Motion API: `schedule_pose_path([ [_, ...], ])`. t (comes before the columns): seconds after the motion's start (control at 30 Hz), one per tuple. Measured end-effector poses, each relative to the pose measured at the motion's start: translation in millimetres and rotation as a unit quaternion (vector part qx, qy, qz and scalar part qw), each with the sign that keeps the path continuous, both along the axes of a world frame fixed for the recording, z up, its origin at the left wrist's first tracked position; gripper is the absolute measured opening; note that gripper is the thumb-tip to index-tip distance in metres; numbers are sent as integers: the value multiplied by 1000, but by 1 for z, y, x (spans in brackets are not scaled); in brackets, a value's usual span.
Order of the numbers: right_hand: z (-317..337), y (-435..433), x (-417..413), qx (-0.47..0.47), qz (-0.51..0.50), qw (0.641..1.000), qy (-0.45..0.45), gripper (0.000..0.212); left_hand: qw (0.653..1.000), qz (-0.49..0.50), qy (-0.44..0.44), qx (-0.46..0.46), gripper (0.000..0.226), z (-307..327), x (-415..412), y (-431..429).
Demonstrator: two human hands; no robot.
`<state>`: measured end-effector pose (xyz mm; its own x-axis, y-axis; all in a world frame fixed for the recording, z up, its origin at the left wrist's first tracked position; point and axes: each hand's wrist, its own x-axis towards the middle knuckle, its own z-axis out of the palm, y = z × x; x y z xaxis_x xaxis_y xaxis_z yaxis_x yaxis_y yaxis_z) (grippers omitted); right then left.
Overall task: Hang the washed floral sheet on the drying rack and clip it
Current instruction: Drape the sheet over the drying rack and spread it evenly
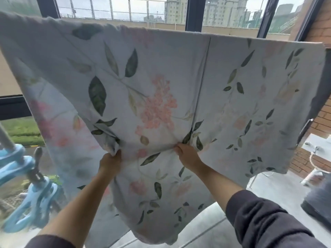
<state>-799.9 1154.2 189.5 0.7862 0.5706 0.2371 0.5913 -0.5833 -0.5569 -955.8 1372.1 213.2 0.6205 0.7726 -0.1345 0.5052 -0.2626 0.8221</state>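
The floral sheet (161, 72), pale blue with pink flowers and green leaves, hangs spread across the view with its top edge draped over a hidden rail. My left hand (110, 162) grips a bunched fold of the sheet at lower centre-left. My right hand (186, 154) pinches the fabric a little to the right, by a vertical seam. Several blue plastic clips (26, 192) hang on a grey pole at the lower left, apart from both hands.
Dark window frames (194, 13) and a rooftop view lie behind the sheet. A brick wall (318, 122) stands at the right, with a white stand (317, 145) and a dark object (318, 203) on the grey tiled floor (206, 228).
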Motion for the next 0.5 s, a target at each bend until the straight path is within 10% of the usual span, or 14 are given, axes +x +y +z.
schedule_pose_path([
  [0.5, -31, -27, -33, -64, -11, 993, 97, 25, 952, 20, -305, 14, 20, 47, -41, -1],
])
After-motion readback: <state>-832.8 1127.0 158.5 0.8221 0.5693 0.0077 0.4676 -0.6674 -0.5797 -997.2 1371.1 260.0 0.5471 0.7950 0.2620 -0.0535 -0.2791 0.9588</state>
